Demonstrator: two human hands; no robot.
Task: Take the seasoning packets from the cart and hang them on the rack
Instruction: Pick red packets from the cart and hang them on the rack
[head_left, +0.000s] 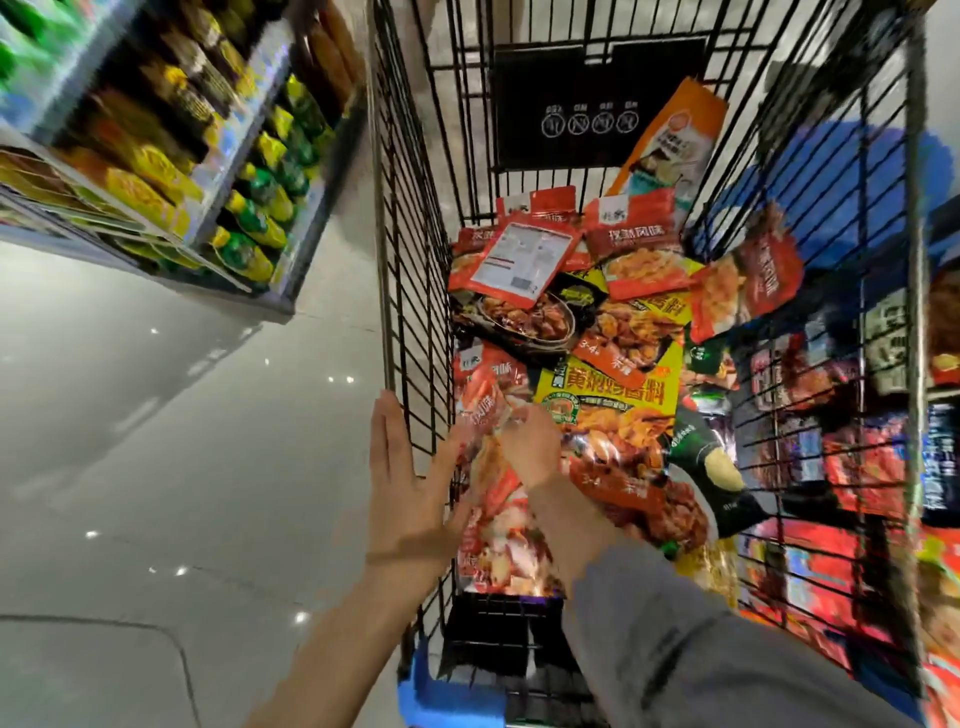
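Seasoning packets, red, yellow and dark, lie heaped flat and overlapping in the black wire cart; one orange packet leans upright against its far right corner.

Right hand reaches into wire cart, fingers on red seasoning packets. Left hand flat and spread, against the cart's outer side.

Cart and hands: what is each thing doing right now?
cart: upright, holding a loose pile of packets
left hand: open, fingers straight beside the cart's wire side
right hand: inside the cart, on the packets; grip blurred
red packets: lying flat
yellow packet: lying face up
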